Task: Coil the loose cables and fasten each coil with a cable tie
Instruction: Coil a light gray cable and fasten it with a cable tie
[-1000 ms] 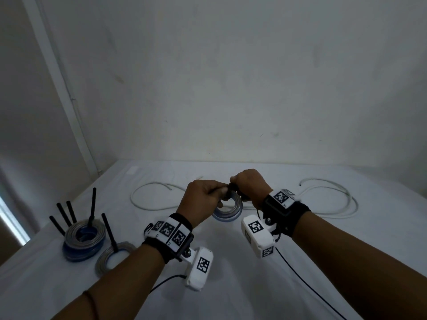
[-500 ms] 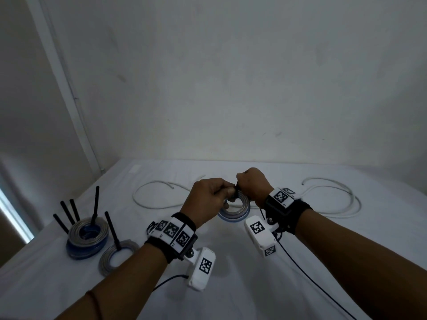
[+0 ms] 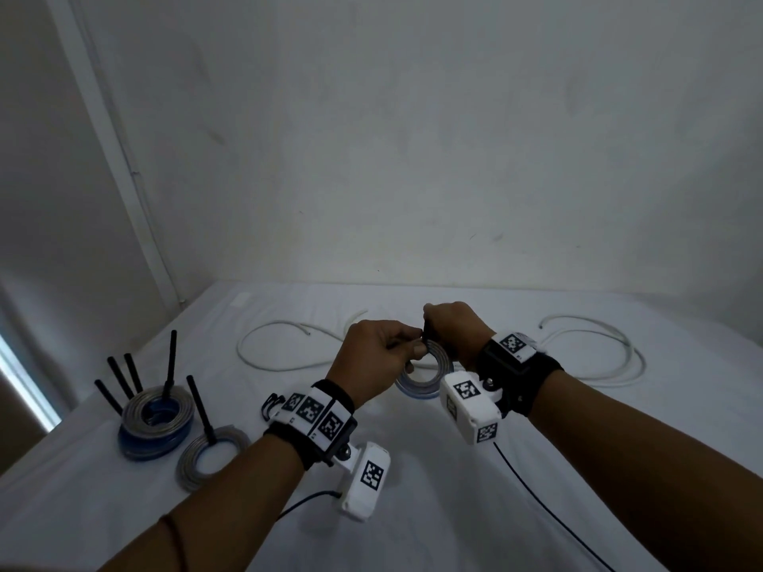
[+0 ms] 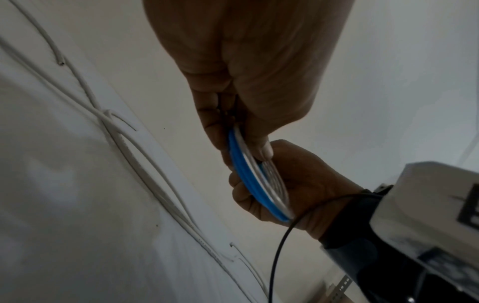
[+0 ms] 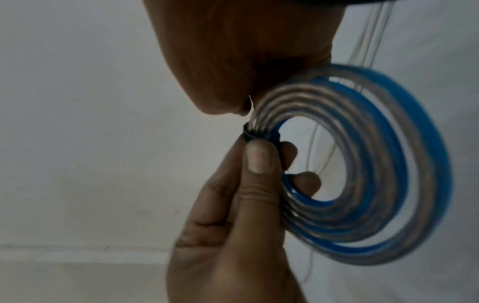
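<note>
No readable text anywhere; the wristbands (image 3: 314, 411) carry only black-and-white square marker patterns.

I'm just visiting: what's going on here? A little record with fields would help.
held item: blue and silver cable coil, lifted off the table
fastener: black cable tie wrapped round the coil
left hand: pinches the coil beside the tie
right hand: grips the coil at the tie
done already: tied coil stack, single tied coil
still loose: white cable on the white table
</note>
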